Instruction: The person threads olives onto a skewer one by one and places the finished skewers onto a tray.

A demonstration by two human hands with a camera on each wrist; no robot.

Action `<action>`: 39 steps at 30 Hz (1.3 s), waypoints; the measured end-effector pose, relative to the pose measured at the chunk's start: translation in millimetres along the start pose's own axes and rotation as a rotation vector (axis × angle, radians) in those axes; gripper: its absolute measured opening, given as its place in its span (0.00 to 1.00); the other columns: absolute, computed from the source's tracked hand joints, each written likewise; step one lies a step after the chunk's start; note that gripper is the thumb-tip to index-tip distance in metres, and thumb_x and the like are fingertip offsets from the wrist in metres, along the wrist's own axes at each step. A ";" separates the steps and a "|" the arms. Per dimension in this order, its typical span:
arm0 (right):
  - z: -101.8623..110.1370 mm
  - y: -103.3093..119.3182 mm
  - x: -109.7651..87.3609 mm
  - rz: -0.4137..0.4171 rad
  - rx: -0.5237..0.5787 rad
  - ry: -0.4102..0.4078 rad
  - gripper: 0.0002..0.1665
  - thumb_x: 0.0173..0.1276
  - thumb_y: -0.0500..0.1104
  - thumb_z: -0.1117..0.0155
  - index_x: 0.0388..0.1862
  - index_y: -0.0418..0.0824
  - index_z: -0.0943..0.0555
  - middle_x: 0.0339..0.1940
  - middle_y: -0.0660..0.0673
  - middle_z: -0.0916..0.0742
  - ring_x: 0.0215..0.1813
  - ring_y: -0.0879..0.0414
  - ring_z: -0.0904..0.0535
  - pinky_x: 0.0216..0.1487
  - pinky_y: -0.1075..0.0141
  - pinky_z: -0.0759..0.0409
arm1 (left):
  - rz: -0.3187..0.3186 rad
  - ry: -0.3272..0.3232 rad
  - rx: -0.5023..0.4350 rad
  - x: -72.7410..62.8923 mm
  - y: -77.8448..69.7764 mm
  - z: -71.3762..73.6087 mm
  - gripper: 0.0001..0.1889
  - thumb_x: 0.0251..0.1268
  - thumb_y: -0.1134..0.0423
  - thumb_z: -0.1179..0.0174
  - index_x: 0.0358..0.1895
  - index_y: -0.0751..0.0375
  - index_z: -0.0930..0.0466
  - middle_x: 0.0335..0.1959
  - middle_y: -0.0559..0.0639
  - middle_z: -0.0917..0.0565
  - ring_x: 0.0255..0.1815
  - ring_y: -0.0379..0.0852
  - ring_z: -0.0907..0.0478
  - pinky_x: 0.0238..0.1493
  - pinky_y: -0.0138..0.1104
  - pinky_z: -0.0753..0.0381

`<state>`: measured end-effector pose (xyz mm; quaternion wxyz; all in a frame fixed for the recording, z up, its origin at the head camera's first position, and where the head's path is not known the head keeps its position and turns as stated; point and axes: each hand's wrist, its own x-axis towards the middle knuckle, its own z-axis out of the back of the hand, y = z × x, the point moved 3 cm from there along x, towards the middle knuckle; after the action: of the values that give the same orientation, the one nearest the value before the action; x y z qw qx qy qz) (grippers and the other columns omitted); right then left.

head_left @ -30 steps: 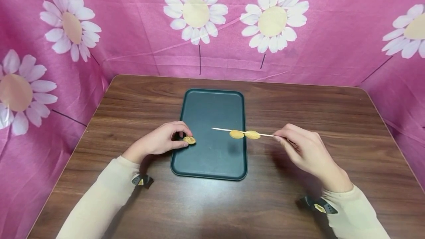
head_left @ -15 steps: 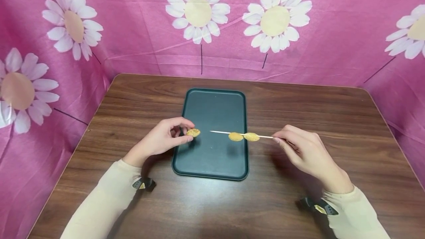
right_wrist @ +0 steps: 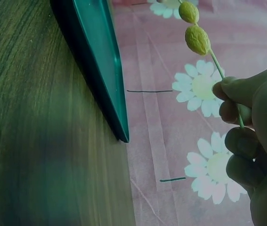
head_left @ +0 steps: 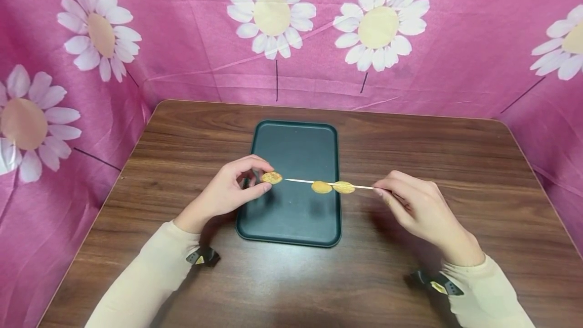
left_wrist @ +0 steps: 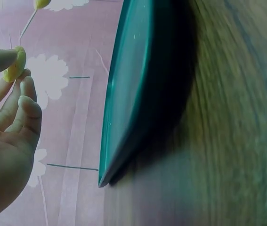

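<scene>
My left hand (head_left: 237,183) pinches a small wrinkled yellow oval fruit (head_left: 272,177) between thumb and fingers, over the left side of the dark green tray (head_left: 291,229). From the right, my right hand (head_left: 421,209) grips the blunt end of a thin wooden skewer (head_left: 364,187). Two similar yellow fruits sit threaded on it: one (right_wrist: 198,40) nearer the hand, the other (right_wrist: 188,12) farther along. The skewer's bare pointed tip faces the fruit in my left hand, right at its edge. Whether they touch I cannot tell.
Beneath the tray is a brown wood-grain table (head_left: 410,146). A pink cloth (head_left: 191,39) printed with white daisies hangs behind and along the sides. Dark straps with small devices sit at both wrists.
My left hand has lifted the yellow fruit from the tray's left edge and brought it rightward to the skewer's tip. The right hand has stayed nearly still, the skewer shifting slightly left.
</scene>
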<state>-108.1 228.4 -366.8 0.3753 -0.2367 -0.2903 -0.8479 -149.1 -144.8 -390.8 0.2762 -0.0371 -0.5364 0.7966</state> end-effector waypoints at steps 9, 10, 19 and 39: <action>0.3 2.4 1.0 -0.003 0.010 0.000 0.24 0.88 0.54 0.47 0.41 0.42 0.11 0.32 0.56 0.16 0.28 0.69 0.30 0.29 0.76 0.33 | -0.034 0.014 -0.011 3.1 0.6 -7.0 0.15 0.67 0.72 0.26 0.55 0.59 0.12 0.50 0.52 0.13 0.36 0.41 0.23 0.36 0.34 0.22; 0.1 2.4 1.1 -0.003 0.011 -0.001 0.24 0.88 0.54 0.47 0.41 0.42 0.11 0.32 0.56 0.16 0.28 0.69 0.30 0.29 0.76 0.33 | -0.036 0.014 -0.010 3.7 0.4 -7.5 0.15 0.67 0.72 0.26 0.55 0.59 0.12 0.50 0.52 0.13 0.36 0.41 0.23 0.36 0.34 0.22; 0.0 2.0 2.2 -0.002 -0.006 -0.001 0.24 0.88 0.55 0.47 0.41 0.42 0.11 0.32 0.55 0.16 0.28 0.68 0.29 0.29 0.74 0.32 | -0.042 0.005 -0.006 5.5 0.6 -8.2 0.15 0.67 0.72 0.26 0.54 0.59 0.12 0.50 0.51 0.13 0.36 0.43 0.23 0.36 0.37 0.22; 5.8 14.6 11.1 0.079 -0.086 -0.024 0.23 0.88 0.51 0.46 0.38 0.41 0.12 0.28 0.55 0.16 0.24 0.67 0.31 0.24 0.72 0.33 | -0.060 0.010 -0.078 5.9 -0.1 -14.2 0.15 0.64 0.75 0.25 0.53 0.64 0.10 0.46 0.55 0.12 0.38 0.40 0.21 0.36 0.32 0.21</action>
<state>-102.5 218.7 -351.2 0.3942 -0.2741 -0.2487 -0.8412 -149.0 -130.1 -395.3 0.3013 -0.0358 -0.5666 0.7661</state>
